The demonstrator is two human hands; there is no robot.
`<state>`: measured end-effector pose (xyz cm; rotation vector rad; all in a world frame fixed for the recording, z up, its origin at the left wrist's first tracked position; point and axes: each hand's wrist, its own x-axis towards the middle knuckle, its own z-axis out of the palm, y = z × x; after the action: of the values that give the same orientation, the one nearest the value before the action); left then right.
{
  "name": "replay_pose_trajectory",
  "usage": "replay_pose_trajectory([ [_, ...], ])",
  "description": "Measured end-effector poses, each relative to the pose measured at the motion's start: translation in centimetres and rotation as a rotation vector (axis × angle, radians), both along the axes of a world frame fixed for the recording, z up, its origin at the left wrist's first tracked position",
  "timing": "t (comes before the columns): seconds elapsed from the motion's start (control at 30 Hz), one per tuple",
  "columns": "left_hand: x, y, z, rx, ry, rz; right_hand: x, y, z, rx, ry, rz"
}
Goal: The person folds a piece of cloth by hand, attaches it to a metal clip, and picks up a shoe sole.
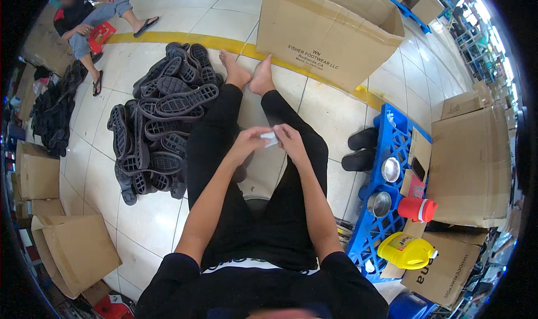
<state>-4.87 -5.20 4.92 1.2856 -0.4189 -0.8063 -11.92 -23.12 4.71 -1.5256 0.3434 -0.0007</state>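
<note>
Both my hands meet above the gap between my knees. Between their fingers is a small white piece (pixel 270 138), perhaps folded paper or cloth; its exact kind does not show. My left hand (pixel 250 141) pinches it from the left, and my right hand (pixel 290 141) has its fingers closed on the other side. To the left of my legs lies a heap of dark grey shoe soles (pixel 180 103) with open grid patterns, stacked loosely on the tiles.
A large cardboard box (pixel 325 44) stands beyond my bare feet. On my right, a blue plastic pallet (pixel 371 229) holds metal bowls (pixel 390 169), a red jug (pixel 413 209) and a yellow jug (pixel 403 250). Dark slippers (pixel 360 150) lie beside it. A seated person (pixel 84 19) is far left.
</note>
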Motion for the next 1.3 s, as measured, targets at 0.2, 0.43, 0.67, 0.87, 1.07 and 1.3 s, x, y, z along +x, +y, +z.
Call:
replay_pose_trajectory([
  [0.2, 0.6, 0.2, -0.7, -0.037, 0.268, 0.145, 0.1, 1.0, 1.1, -0.028, -0.092, 0.093],
  [0.43, 0.0, 0.0, 0.8, -0.018, 0.110, 0.078, -0.1, 0.2, 0.1, -0.087, -0.064, 0.045],
  [0.67, 0.2, -0.3, 0.1, -0.001, 0.009, 0.024, -0.1, 0.5, 0.5, -0.182, -0.015, -0.010],
  [0.87, 0.6, -0.6, -1.0, 0.016, 0.065, 0.059, 0.5, 0.1, -0.2, -0.134, -0.016, -0.037],
  [1.07, 0.2, 0.1, -0.8, 0.038, 0.042, 0.154, 0.4, 0.5, -0.9, -0.210, -0.052, -0.024],
  [1.3, -0.1, -0.4, -1.5, -0.025, 0.086, 0.124, -0.1, 0.4, -0.2, -0.147, -0.028, -0.029],
])
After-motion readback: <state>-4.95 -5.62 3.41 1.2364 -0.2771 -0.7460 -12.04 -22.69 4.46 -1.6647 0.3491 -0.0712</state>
